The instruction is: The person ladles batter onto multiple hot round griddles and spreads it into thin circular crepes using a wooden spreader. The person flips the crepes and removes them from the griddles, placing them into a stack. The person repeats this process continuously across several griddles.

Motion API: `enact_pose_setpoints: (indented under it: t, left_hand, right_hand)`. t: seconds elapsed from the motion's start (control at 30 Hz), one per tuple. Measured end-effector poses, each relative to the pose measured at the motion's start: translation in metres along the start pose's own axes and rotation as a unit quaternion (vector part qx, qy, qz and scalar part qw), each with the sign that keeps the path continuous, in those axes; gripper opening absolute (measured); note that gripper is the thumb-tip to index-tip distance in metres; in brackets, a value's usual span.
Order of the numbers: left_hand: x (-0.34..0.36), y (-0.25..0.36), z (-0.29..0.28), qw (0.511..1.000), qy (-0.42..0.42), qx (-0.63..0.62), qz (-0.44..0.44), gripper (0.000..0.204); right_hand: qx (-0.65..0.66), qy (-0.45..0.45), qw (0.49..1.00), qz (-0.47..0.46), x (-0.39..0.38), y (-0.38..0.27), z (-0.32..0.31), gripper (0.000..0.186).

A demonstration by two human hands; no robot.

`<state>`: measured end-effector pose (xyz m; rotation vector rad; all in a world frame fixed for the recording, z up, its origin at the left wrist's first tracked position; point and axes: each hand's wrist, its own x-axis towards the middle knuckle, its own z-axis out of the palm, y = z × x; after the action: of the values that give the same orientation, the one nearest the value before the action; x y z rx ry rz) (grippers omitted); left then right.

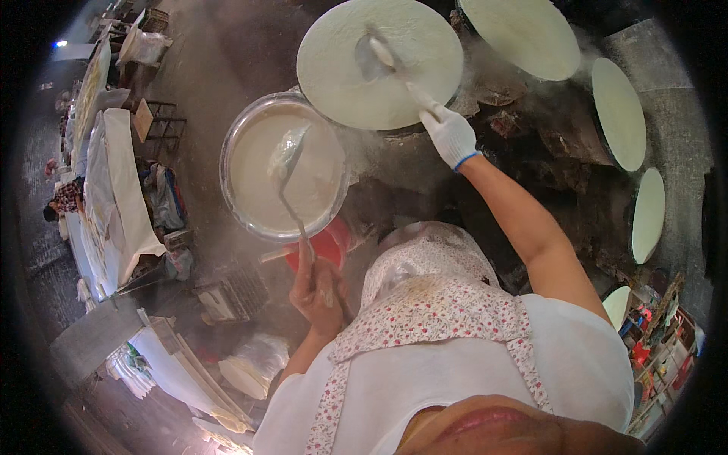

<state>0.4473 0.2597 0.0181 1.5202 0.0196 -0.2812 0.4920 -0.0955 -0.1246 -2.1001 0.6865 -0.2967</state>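
My bare left hand [318, 292] is closed round the handle of a metal ladle [285, 171]. The ladle's bowl, coated with pale batter, is over a round, clear-rimmed basin [226, 163] of creamy white batter [258, 193]; I cannot tell if it dips in. In a white knit glove with a blue cuff, my right hand [449, 133] reaches forward, closed on a pale-handled spreading tool [381, 53]. That tool's greyish head is on the pale layer covering a large round griddle [334, 87], right beside the basin.
More round, pale-topped griddles [523, 38] curve along the right, amid haze. Below the basin is a red container [326, 246]. A stool [159, 121] and long cloth-covered tables [125, 186] stand at left. Another person [68, 199] is at the far left.
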Motion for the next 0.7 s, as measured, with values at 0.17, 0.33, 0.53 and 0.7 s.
enact_pose_setpoints:
  t: [0.17,0.33,0.53,0.7]
  left_hand:
    - [-0.002,-0.004,-0.016,0.999,0.016,0.037,0.002,0.053]
    - [-0.005,-0.009,-0.021,1.000,0.004,0.002,0.027,0.051]
    - [-0.011,-0.006,-0.012,0.998,0.012,0.047,0.035,0.051]
    - [-0.018,-0.011,-0.002,0.998,0.039,0.037,0.015,0.052]
  right_hand:
    - [-0.043,0.049,0.998,-0.014,0.018,0.032,-0.024,0.042]
    - [-0.207,-0.071,0.976,0.014,0.016,0.009,-0.011,0.044]
    - [-0.120,-0.051,0.990,-0.051,0.036,0.008,-0.039,0.043]
    - [-0.227,-0.149,0.958,-0.097,0.022,-0.004,-0.032,0.051]
